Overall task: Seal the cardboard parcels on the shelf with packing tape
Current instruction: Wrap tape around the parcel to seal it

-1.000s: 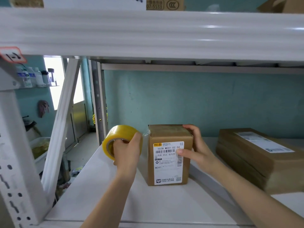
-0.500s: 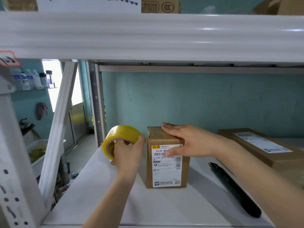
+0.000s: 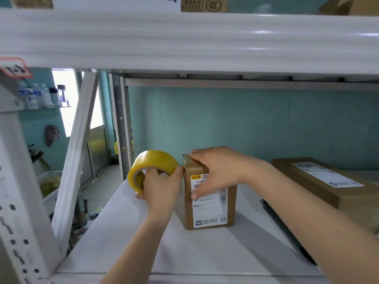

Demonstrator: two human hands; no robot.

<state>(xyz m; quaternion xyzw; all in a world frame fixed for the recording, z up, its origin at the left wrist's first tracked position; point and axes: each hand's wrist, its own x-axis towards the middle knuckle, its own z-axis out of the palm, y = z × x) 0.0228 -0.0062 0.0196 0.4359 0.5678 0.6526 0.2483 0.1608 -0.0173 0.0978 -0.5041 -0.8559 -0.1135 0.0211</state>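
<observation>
Shelving surrounds the work: far left of the small parcel [image 3: 211,214] a white slanted brace [image 3: 75,156] rises to the upper beam [image 3: 184,42], and beyond it a row of bottles [image 3: 41,97] stands on a distant ledge. A red-edged tag [image 3: 14,68] up there carries dark handwriting too blurred to read. Just left of the parcel's top corner the left hand [image 3: 162,189] grips a yellow tape roll [image 3: 152,167], fingers curled through its core and thumb on the outer face near the parcel's left edge; the roll stands on edge, its open core facing left and towards the camera. The parcel stands upright on the white shelf board [image 3: 205,253], its long axis vertical and its labelled face turned to the camera. Its white label [image 3: 209,203] shows "502B", "M041", a barcode and a QR code; the smaller print is illegible. The right hand [image 3: 217,171] lies flat across the parcel's top, fingers straight and pointing left, thumb down over the label, hiding part of it. Right of the parcel a dark, narrow object [image 3: 287,232] lies on the board, partly hidden by the right forearm. Farther right a long flat parcel [image 3: 328,185] lies with its own label upward. High above, a box [image 3: 205,5] bears a "CCC" mark.
</observation>
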